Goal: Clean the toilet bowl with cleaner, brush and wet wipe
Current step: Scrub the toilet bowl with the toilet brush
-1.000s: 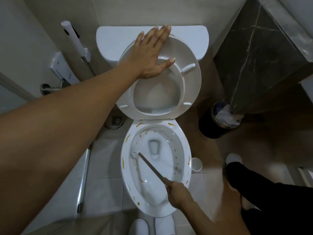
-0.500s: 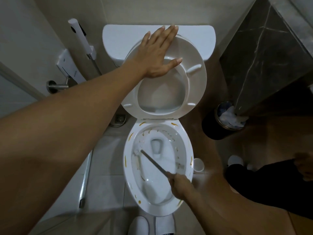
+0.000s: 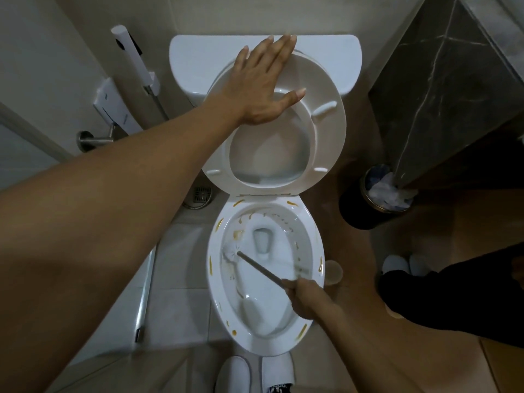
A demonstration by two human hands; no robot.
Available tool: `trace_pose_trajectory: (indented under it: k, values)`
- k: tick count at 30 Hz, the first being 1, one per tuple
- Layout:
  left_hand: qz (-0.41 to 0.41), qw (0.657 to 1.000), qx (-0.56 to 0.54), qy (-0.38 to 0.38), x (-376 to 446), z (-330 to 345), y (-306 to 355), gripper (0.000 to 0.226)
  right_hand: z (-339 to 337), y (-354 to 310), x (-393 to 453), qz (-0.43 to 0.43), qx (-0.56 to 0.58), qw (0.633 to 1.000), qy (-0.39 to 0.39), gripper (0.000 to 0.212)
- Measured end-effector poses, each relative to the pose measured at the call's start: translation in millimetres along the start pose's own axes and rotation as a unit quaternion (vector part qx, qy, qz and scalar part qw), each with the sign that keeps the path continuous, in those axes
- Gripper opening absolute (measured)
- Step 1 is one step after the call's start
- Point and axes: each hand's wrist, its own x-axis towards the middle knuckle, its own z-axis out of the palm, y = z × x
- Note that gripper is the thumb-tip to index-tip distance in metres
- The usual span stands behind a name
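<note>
A white toilet bowl (image 3: pixel 310 231) stands below me, with yellow-brown streaks along its rim and inner wall. Its seat and lid (image 3: pixel 326 131) are raised against the tank (image 3: pixel 198 61). My left hand (image 3: pixel 262 89) lies flat on the raised seat, fingers spread, holding nothing. My right hand (image 3: pixel 307 297) is closed round the grey handle of a toilet brush (image 3: pixel 256 266). The brush's white head (image 3: pixel 231 252) presses against the bowl's left inner wall, beside the drain opening.
A black waste bin (image 3: pixel 365 205) with crumpled paper stands to the right, under a dark marble counter (image 3: pixel 442 89). A bidet sprayer (image 3: pixel 131 59) hangs on the left wall. Another person's dark-clad leg (image 3: pixel 453 296) stands right. My white slippers (image 3: pixel 255 373) touch the bowl's front.
The brush head has moved a little along the bowl's left wall toward the back. My left hand has stayed flat on the raised seat. The view has shifted slightly.
</note>
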Motion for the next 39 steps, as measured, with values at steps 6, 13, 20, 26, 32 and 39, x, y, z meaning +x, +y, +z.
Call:
trace_pose_trajectory:
  k: [6, 13, 20, 26, 32, 39]
  values:
    - [0.002, 1.000, -0.003, 0.001, 1, 0, -1, 0.082, -1, -6, 3, 0.039, 0.045, 0.998, -0.020, 0.035]
    - [0.000, 1.000, -0.007, 0.003, 0, 1, 0, 0.083, -17, 4, -13, 0.009, -0.099, 0.994, -0.054, 0.035]
    - [0.000, 1.000, -0.007, 0.000, 1, 1, 0, 0.081, -23, -11, -5, 0.021, -0.013, 0.998, -0.052, 0.035]
    - [-0.003, 1.000, -0.007, -0.002, 0, 0, 1, 0.081, -60, 2, -30, -0.013, -0.114, 0.985, -0.133, 0.038]
    - [-0.002, 1.000, -0.006, -0.002, -1, -1, 1, 0.081, -44, 1, -22, -0.036, -0.015, 0.995, -0.094, 0.034]
    - [-0.004, 1.000, -0.004, 0.003, -1, 0, 2, 0.082, -81, 31, -44, 0.079, -0.060, 0.971, -0.217, 0.029]
